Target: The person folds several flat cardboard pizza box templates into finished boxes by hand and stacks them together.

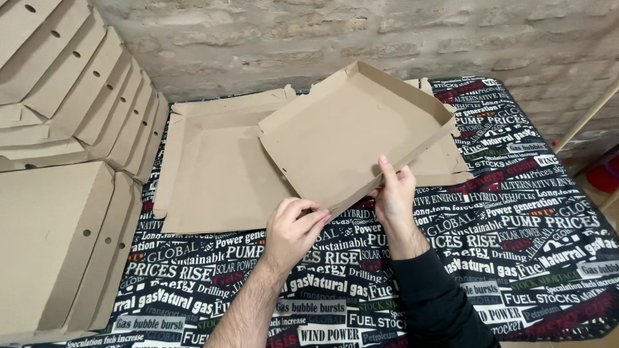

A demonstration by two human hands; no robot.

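1. The left hand (293, 232) was closed on the near edge of a half-folded cardboard box (351, 132), with the fingers curled over the flap at its lower corner. This grip seemed to press the flap inward, so that the wall of the box stands up.

2. The right hand (393, 193) held the same near edge a little further to the right. Its fingers were pinched on the cardboard and one finger pointed upward along the wall. The two hands were close together but not touching each other.

3. The box was lifted and tilted, its far side higher than the near side, with the open inside facing the camera. I judge it was held this way because the near wall is easier to fold when the tray does not lie flat.

4. Under the box a flat cardboard sheet (216, 171) lay on the table, partly covered by the tilted box. It appeared to be joined to it as the other half, but the picture did not show this clearly.

5. The table was covered with a dark tablecloth (516, 245) printed with white and red words.

6. At the left, many finished boxes (58, 245) stood in stacks, leaning one against another, near the brick wall (322, 38). They were well apart from the hands.
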